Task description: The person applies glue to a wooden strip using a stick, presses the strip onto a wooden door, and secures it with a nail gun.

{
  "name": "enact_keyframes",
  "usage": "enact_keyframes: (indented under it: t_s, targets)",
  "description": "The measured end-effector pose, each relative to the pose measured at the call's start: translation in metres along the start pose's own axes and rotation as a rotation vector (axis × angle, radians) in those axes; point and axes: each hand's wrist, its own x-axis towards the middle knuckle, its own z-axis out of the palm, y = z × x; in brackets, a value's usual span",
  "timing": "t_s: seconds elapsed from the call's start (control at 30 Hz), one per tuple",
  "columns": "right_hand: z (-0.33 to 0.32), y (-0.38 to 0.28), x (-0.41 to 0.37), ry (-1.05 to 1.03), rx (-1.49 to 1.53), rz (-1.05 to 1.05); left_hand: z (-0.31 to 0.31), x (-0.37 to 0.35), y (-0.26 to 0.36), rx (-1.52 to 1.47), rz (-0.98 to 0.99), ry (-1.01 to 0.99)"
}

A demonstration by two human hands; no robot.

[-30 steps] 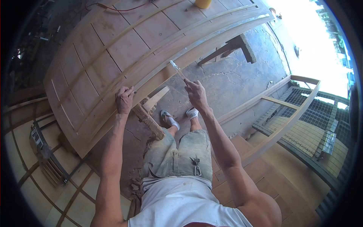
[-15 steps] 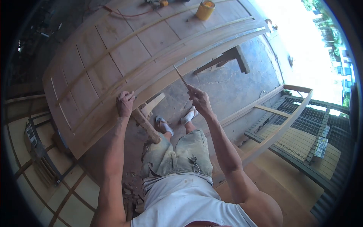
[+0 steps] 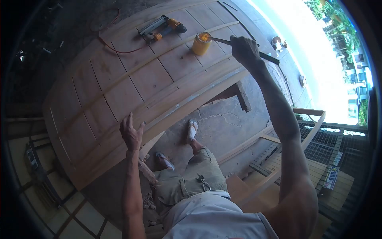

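My right hand (image 3: pixel 247 51) grips a thin stick (image 3: pixel 221 40) whose far end reaches into the mouth of a yellow jar (image 3: pixel 201 44). The jar stands upright on a large wooden panel (image 3: pixel 147 81) made of several boards with dark seams. Over the panel's near edge is my left hand (image 3: pixel 132 133), its fingers spread and holding nothing. A whitish streak (image 3: pixel 178 105) runs along the strip of wood at that edge, to the right of my left hand.
A yellow-and-black nail gun (image 3: pixel 163 30) lies on the panel with a red hose (image 3: pixel 125 52) attached. Below the panel's near edge, a rough wooden post (image 3: pixel 147 172) stands by my leg. To the right are a wooden frame (image 3: pixel 312 133) and wire mesh (image 3: pixel 318 157).
My right hand has moved up and right with the stick, from the panel's near edge to the jar. My left hand has opened its fingers. The view has shifted.
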Motion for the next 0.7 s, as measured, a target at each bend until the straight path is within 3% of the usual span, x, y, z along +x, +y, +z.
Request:
enact_keyframes:
  t_s: [0.1,0.2,0.33,0.47,0.53,0.63,0.7]
  targets:
    - [0.031,0.001,0.086,-0.021,-0.057,-0.187,0.053,0.084,0.105,-0.231,0.063,0.005]
    - [0.068,-0.008,0.157,-0.248,-0.120,-0.306,0.121,0.171,0.206,-0.442,0.104,0.008]
    - [0.120,-0.008,0.201,-0.391,-0.106,-0.419,0.224,0.270,0.292,-0.673,0.094,0.070]
    - [0.116,-0.010,0.214,-0.491,-0.010,-0.425,0.275,0.319,0.327,-0.713,0.025,0.095]
    - [0.110,0.002,0.211,-0.467,0.017,-0.443,0.272,0.329,0.333,-0.671,-0.036,0.045]
    - [0.098,0.039,0.206,-0.525,0.104,-0.395,0.282,0.333,0.326,-0.645,0.065,0.133]
    - [0.076,0.070,0.197,-0.511,0.259,-0.347,0.277,0.330,0.319,-0.662,0.028,0.114]
